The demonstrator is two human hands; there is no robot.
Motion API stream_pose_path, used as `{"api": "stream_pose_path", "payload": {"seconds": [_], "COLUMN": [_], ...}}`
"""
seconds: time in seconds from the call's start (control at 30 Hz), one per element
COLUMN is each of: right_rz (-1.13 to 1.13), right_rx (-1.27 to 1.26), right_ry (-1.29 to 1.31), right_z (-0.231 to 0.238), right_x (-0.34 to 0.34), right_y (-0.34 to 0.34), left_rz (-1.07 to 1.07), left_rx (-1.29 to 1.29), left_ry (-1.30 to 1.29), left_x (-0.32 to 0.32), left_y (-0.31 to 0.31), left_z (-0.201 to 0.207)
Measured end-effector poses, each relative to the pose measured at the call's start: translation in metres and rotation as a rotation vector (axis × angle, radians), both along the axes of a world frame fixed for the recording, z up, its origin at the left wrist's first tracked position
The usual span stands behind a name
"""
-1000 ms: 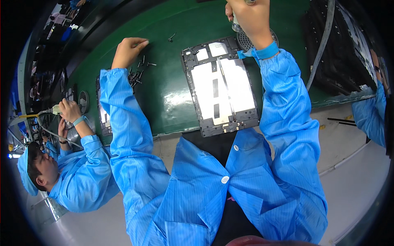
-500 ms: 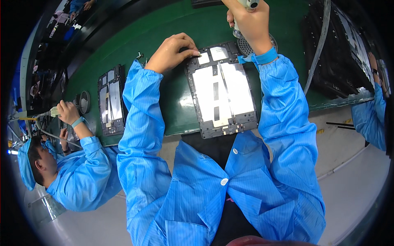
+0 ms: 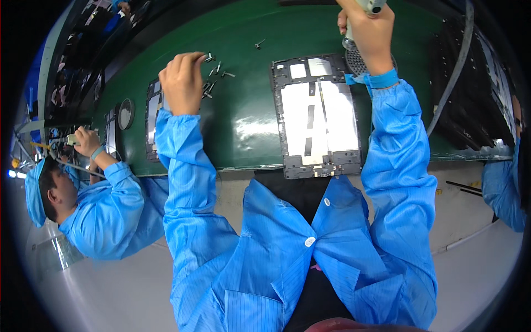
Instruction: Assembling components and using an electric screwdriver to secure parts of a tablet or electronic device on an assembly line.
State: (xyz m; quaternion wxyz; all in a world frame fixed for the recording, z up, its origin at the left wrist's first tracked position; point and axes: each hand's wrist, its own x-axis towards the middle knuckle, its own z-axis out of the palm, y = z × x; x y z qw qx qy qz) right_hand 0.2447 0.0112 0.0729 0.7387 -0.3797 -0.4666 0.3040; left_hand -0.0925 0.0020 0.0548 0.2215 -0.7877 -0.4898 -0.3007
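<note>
My left hand (image 3: 183,83) is over the green table, left of a black tablet frame, fingers curled together with the fingertips at a cluster of small metal pieces (image 3: 209,88). Whether one is between the fingers is hidden. My right hand (image 3: 371,37) is wrapped round a whitish powered screwdriver (image 3: 371,5) beyond the frame's far right corner. Below that hand is a round perforated dish (image 3: 355,62), partly covered by my wrist. In front of me lies the tablet frame (image 3: 318,119), with silvery panels and dark strips, its near edge at the table edge.
Another tablet frame (image 3: 152,124) lies left, partly behind my left arm, with a round dish (image 3: 126,113) past it. A co-worker (image 3: 110,205) in blue works farther left. Black panels (image 3: 464,94) are stacked at right, behind a grey hose (image 3: 457,74). One loose metal piece (image 3: 259,44) lies farther back.
My left hand has left the tablet frame's far left corner and moved left to the small metal pieces. The right hand still holds the screwdriver. The whole view has shifted.
</note>
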Motion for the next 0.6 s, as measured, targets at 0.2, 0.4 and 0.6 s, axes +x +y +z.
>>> {"api": "stream_pose_path", "payload": {"seconds": [0.2,0.4,0.6], "right_rz": [0.023,0.012,-0.003], "right_rx": [-0.015,0.009,-0.029], "right_ry": [-0.018,-0.036,-0.048], "right_z": [0.000,0.000,0.001], "right_x": [-0.004,0.006,0.026], "right_y": [-0.002,0.004,0.001], "left_rz": [-0.062,-0.276,-0.348], "left_rx": [-0.035,-0.669,-0.427], "left_ry": [0.002,0.050,0.074], "left_x": [-0.017,0.127,0.105], "left_y": [-0.036,-0.212,-0.210], "left_z": [-0.007,-0.015,-0.049]}}
